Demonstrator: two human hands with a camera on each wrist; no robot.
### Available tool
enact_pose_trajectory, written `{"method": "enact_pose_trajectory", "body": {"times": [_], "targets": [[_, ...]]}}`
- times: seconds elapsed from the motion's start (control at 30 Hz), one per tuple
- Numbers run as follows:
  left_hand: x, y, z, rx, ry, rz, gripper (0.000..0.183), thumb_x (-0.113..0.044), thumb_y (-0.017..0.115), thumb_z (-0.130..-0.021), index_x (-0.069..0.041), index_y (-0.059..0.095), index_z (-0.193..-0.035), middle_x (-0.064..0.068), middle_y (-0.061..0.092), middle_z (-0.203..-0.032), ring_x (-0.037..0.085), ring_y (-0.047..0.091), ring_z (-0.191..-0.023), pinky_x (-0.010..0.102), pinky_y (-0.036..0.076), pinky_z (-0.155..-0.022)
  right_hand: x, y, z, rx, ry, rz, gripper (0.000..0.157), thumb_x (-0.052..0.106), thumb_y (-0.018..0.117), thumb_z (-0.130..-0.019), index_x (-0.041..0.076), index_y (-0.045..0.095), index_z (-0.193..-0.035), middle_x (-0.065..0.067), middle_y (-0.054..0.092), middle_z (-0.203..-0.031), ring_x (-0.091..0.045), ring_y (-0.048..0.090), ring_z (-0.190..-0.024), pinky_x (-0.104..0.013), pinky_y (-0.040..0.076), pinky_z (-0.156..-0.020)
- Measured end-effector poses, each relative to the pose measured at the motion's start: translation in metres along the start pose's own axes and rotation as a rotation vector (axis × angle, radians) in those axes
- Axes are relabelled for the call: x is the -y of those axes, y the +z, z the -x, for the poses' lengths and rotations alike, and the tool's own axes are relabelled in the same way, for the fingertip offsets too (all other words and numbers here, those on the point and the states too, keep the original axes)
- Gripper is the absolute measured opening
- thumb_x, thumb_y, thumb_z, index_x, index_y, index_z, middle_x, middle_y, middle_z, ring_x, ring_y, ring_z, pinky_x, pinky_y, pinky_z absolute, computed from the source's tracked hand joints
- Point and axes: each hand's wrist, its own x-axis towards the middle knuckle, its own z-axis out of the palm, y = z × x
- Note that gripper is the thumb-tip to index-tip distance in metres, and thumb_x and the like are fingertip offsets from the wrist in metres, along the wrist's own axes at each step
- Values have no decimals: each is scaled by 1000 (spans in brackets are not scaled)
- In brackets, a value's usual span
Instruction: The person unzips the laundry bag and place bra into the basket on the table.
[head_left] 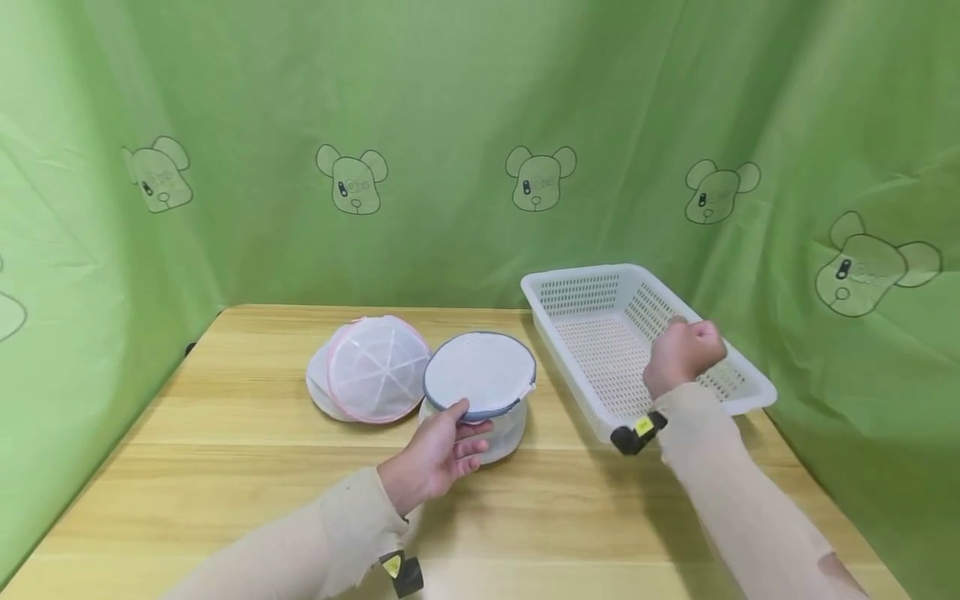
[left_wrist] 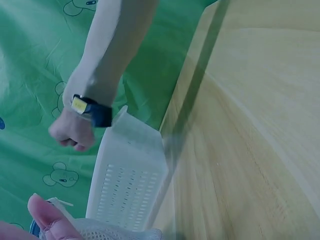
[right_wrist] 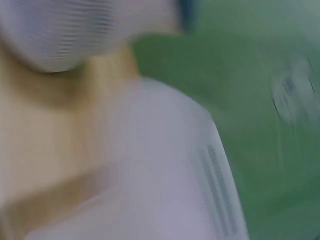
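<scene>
A round white mesh laundry bag with a grey-blue rim and a zip stands at the middle of the table. My left hand pinches its near rim, thumb on top and fingers under the edge against the side. In the left wrist view the thumb lies by the bag's mesh. My right hand is curled into a fist above the right side of a white plastic basket, with nothing visible in it. The right wrist view is blurred, with the basket and mesh bag in it.
Left of the bag lies a pink-rimmed mesh bag, overlapping another white piece. The wooden table is bordered by a green curtain at the back and sides. The basket reaches the table's right edge.
</scene>
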Motion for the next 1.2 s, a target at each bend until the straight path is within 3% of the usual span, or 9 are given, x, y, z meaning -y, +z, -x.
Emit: {"method": "enact_pose_trajectory", "body": {"times": [0.2,0.37,0.57,0.67,0.83,0.9,0.97,1.13,1.2], "targets": [[0,-3,-2,11,20,5,43,-34,43,-103,4,50,-123,6,66,-99,8,57,-62,18,47,-55,-12,-7,60,480,-309,125,44,-8,53,-90,6,28,-56,3,34,-47,-6,35,-41,-18,34,-42],[0,-6,-3,12,55,15,43,-33,43,-103,4,49,-124,8,67,-99,7,58,-60,18,48,-53,-15,-26,94,905,-160,134,46,3,47,-100,8,22,-62,5,33,-52,-7,34,-46,-20,31,-47],[2,-8,-2,13,76,5,44,-32,45,-103,5,48,-126,12,68,-105,7,58,-58,19,48,-53,-20,-51,108,1195,174,247,43,21,43,-104,14,26,-66,4,28,-58,-7,30,-51,-21,24,-51],[3,-7,-2,18,75,-10,45,-32,45,-103,5,46,-127,14,67,-107,7,58,-59,18,48,-53,-22,-63,102,1359,256,376,44,28,45,-104,14,29,-66,8,30,-57,-5,29,-50,-18,27,-49],[4,-7,-4,22,79,-23,45,-32,45,-102,6,46,-125,12,68,-101,7,58,-58,18,48,-51,-28,-72,79,1872,108,475,41,14,48,-102,8,27,-67,-5,28,-55,-3,31,-49,-18,26,-42],[6,-7,-5,22,82,-28,44,-32,45,-102,7,49,-123,10,68,-97,7,58,-57,18,48,-51,-32,-73,75,1970,15,478,40,5,49,-100,7,26,-67,-10,28,-56,-2,32,-50,-19,27,-42],[7,-7,-6,24,82,-31,43,-31,45,-102,8,51,-120,9,68,-94,7,58,-57,18,48,-50,-37,-72,77,1882,-91,551,41,4,52,-98,8,26,-66,-5,29,-56,-1,34,-51,-19,30,-45],[7,-9,-7,19,85,-33,40,-28,46,-102,8,51,-118,11,69,-93,7,59,-56,18,48,-50,-54,-62,93,1322,-322,713,28,11,63,-93,6,44,-74,2,41,-67,-9,42,-60,-22,39,-55],[5,-10,-7,18,84,-32,39,-25,45,-102,8,48,-121,11,69,-92,7,59,-55,19,49,-50,-60,-56,98,1188,-396,742,15,11,66,-92,3,54,-87,-1,47,-72,-12,46,-64,-23,42,-57]]}}
